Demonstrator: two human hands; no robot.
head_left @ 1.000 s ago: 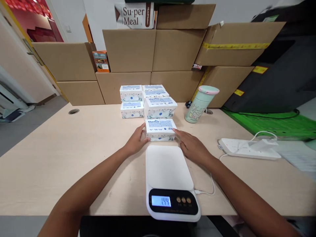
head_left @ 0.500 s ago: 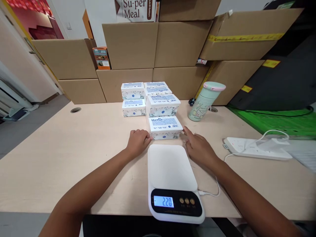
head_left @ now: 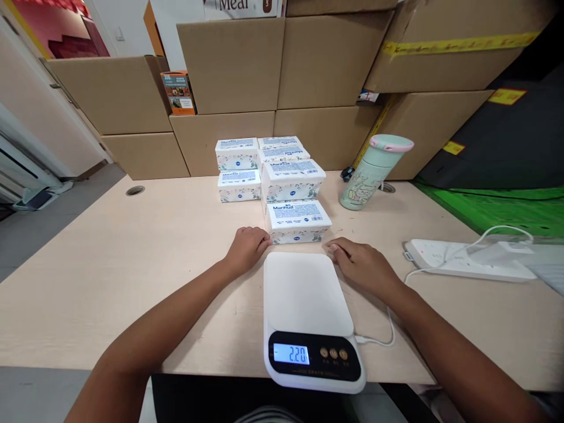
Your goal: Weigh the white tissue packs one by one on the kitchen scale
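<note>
My left hand (head_left: 247, 249) rests on the desk with its fingers curled in, its knuckles beside the lower left corner of the nearest tissue pack (head_left: 299, 222). This white pack bears blue "Manhua" print and a floral pattern. Just off the pack's right corner lies my right hand (head_left: 359, 264), its fingers folded and nothing visible in them. Between my forearms sits a white kitchen scale (head_left: 306, 294) with a bare platform and a lit display reading 2.20. Behind the nearest pack stand several more tissue packs (head_left: 293, 181), some of them stacked.
A pale green tumbler (head_left: 372, 176) with a pink-edged lid stands right of the packs. Farther right lies a white power strip (head_left: 458, 258), and a white cable (head_left: 390, 329) plugs into the scale. Cardboard boxes (head_left: 233, 70) line the desk's (head_left: 132, 252) back edge.
My right hand has drawn its extended index finger back from the pack's right side and folded it. The left hand stays by the corner. The view has tilted slightly downward.
</note>
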